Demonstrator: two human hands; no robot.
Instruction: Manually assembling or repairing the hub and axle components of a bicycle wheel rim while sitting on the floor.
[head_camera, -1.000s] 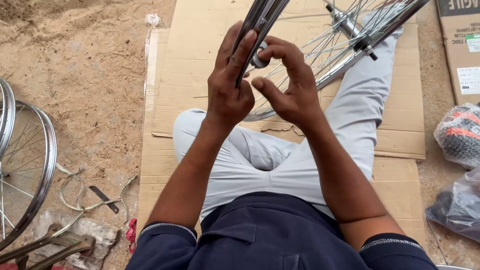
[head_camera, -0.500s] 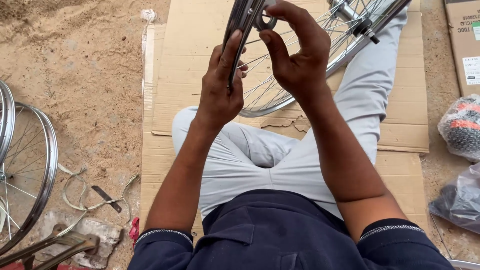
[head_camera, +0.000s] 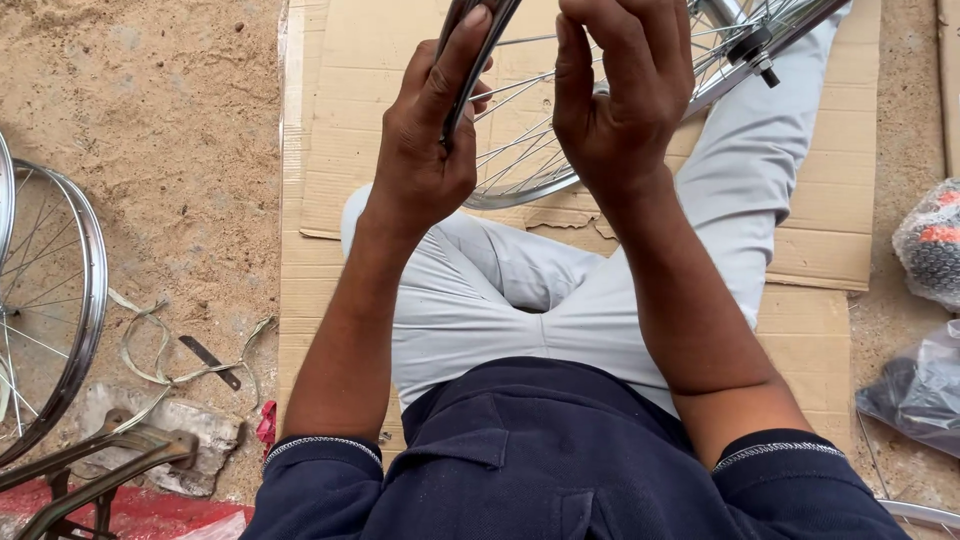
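Left hand (head_camera: 425, 150) clamps the wheel rim (head_camera: 520, 190), thumb pressed along its edge, the rim running up and away from the palm toward the top of view. Right hand (head_camera: 620, 110) sits just beside it at the spokes (head_camera: 520, 150), fingers curled; whether they pinch anything, I cannot tell. Wheel stands over the lap, hub axle (head_camera: 760, 60) off to the right. Cardboard (head_camera: 340, 100) underneath; a spare wheel (head_camera: 60, 300) lies well left.
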